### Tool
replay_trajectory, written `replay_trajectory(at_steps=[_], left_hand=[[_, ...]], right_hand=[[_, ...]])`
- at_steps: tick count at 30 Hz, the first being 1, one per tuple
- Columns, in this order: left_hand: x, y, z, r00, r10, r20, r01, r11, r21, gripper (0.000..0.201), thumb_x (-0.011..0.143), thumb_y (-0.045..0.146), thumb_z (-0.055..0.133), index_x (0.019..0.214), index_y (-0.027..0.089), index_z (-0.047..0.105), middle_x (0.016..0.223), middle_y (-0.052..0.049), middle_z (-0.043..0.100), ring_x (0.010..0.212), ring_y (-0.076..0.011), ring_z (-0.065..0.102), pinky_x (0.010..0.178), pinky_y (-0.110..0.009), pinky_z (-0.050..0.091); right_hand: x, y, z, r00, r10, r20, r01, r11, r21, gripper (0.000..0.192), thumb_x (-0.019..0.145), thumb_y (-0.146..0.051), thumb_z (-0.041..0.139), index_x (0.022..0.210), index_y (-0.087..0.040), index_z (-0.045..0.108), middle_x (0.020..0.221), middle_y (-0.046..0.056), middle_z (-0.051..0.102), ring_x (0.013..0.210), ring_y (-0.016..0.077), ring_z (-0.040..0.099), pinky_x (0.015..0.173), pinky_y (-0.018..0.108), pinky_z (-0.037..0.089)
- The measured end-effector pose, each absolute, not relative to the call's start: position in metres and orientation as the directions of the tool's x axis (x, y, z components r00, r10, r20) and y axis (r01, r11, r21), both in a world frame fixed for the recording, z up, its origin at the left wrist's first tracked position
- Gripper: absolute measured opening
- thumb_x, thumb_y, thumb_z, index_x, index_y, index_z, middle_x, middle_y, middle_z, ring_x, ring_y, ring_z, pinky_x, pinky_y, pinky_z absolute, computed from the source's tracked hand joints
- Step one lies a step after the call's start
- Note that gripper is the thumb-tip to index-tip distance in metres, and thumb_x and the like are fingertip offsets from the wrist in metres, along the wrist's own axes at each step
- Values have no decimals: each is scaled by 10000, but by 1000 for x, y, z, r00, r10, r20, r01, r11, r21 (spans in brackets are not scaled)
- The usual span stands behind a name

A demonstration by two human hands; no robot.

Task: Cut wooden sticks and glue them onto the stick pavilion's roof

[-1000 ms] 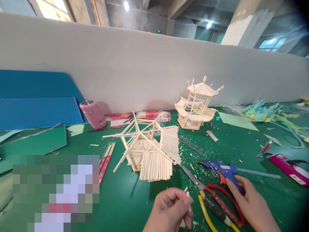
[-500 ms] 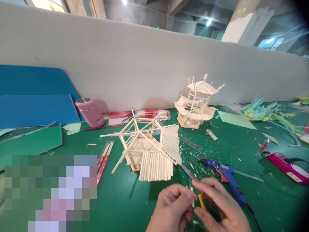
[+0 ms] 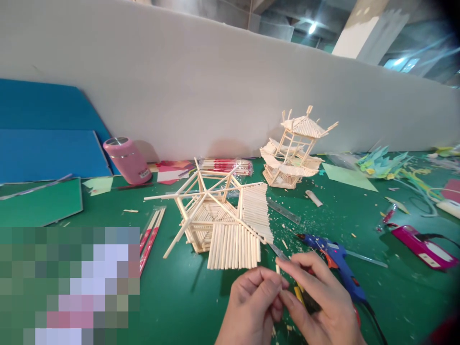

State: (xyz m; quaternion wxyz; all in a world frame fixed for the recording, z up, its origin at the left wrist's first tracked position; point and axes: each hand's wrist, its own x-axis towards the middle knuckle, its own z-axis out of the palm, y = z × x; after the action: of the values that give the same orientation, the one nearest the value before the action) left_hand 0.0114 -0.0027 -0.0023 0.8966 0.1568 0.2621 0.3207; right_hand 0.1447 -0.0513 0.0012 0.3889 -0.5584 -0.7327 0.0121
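Two hands in view: both mine, low in the picture, meeting over one short stick.
Progress, as I judge it: the roof frame (image 3: 215, 218) lying on the green table (image 3: 179, 297) has two of its faces covered with rows of sticks, on the near and right sides; the other faces are bare spokes, so I'd call the cladding well short of half done.
Finished model: a small two-tier pavilion (image 3: 293, 148) stands further back by the white wall, apart from the frame.
Left hand (image 3: 251, 306): fingers curled in, thumb and forefinger pressed onto the lower part of the short stick (image 3: 277, 269); I cannot tell whether more sticks lie in the palm.
Right hand (image 3: 316, 299): fingers partly bent, thumb and forefinger closing on the same stick from the right; it is touching nothing else that I can see.
Stick position: upright between the two hands, just in front of the near clad face, not yet against the frame.
Tools close by: blue glue gun (image 3: 336, 261) lying just right of my right hand; scissors (image 3: 276, 250) with the blade tip showing above my fingers; metal ruler (image 3: 283, 211) beside the frame.
Further off: pink cup (image 3: 127, 160) at left, packs of sticks (image 3: 153, 235) left of the frame.
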Motion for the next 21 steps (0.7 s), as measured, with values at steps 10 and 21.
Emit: replay_trajectory(at_steps=[10, 21], left_hand=[[10, -2, -3, 656, 658, -370, -481, 742, 467, 207, 599, 303, 766, 594, 113, 684, 458, 12, 524, 447, -61, 410, 482, -180, 293], [13, -6, -9, 551, 773, -313, -588, 626, 512, 226, 633, 325, 710, 558, 137, 611, 532, 9, 523, 459, -81, 407, 471, -216, 298]], right_hand=[[143, -46, 12, -56, 778, 626, 825, 390, -410, 315, 760, -140, 547, 1072, -173, 572, 877, 64, 509, 740, 178, 552, 571, 298, 500], [141, -19, 25, -115, 761, 638, 850, 408, -333, 321, 751, -137, 589, 1071, -154, 582, 884, 69, 499, 769, 187, 507, 606, 331, 462]])
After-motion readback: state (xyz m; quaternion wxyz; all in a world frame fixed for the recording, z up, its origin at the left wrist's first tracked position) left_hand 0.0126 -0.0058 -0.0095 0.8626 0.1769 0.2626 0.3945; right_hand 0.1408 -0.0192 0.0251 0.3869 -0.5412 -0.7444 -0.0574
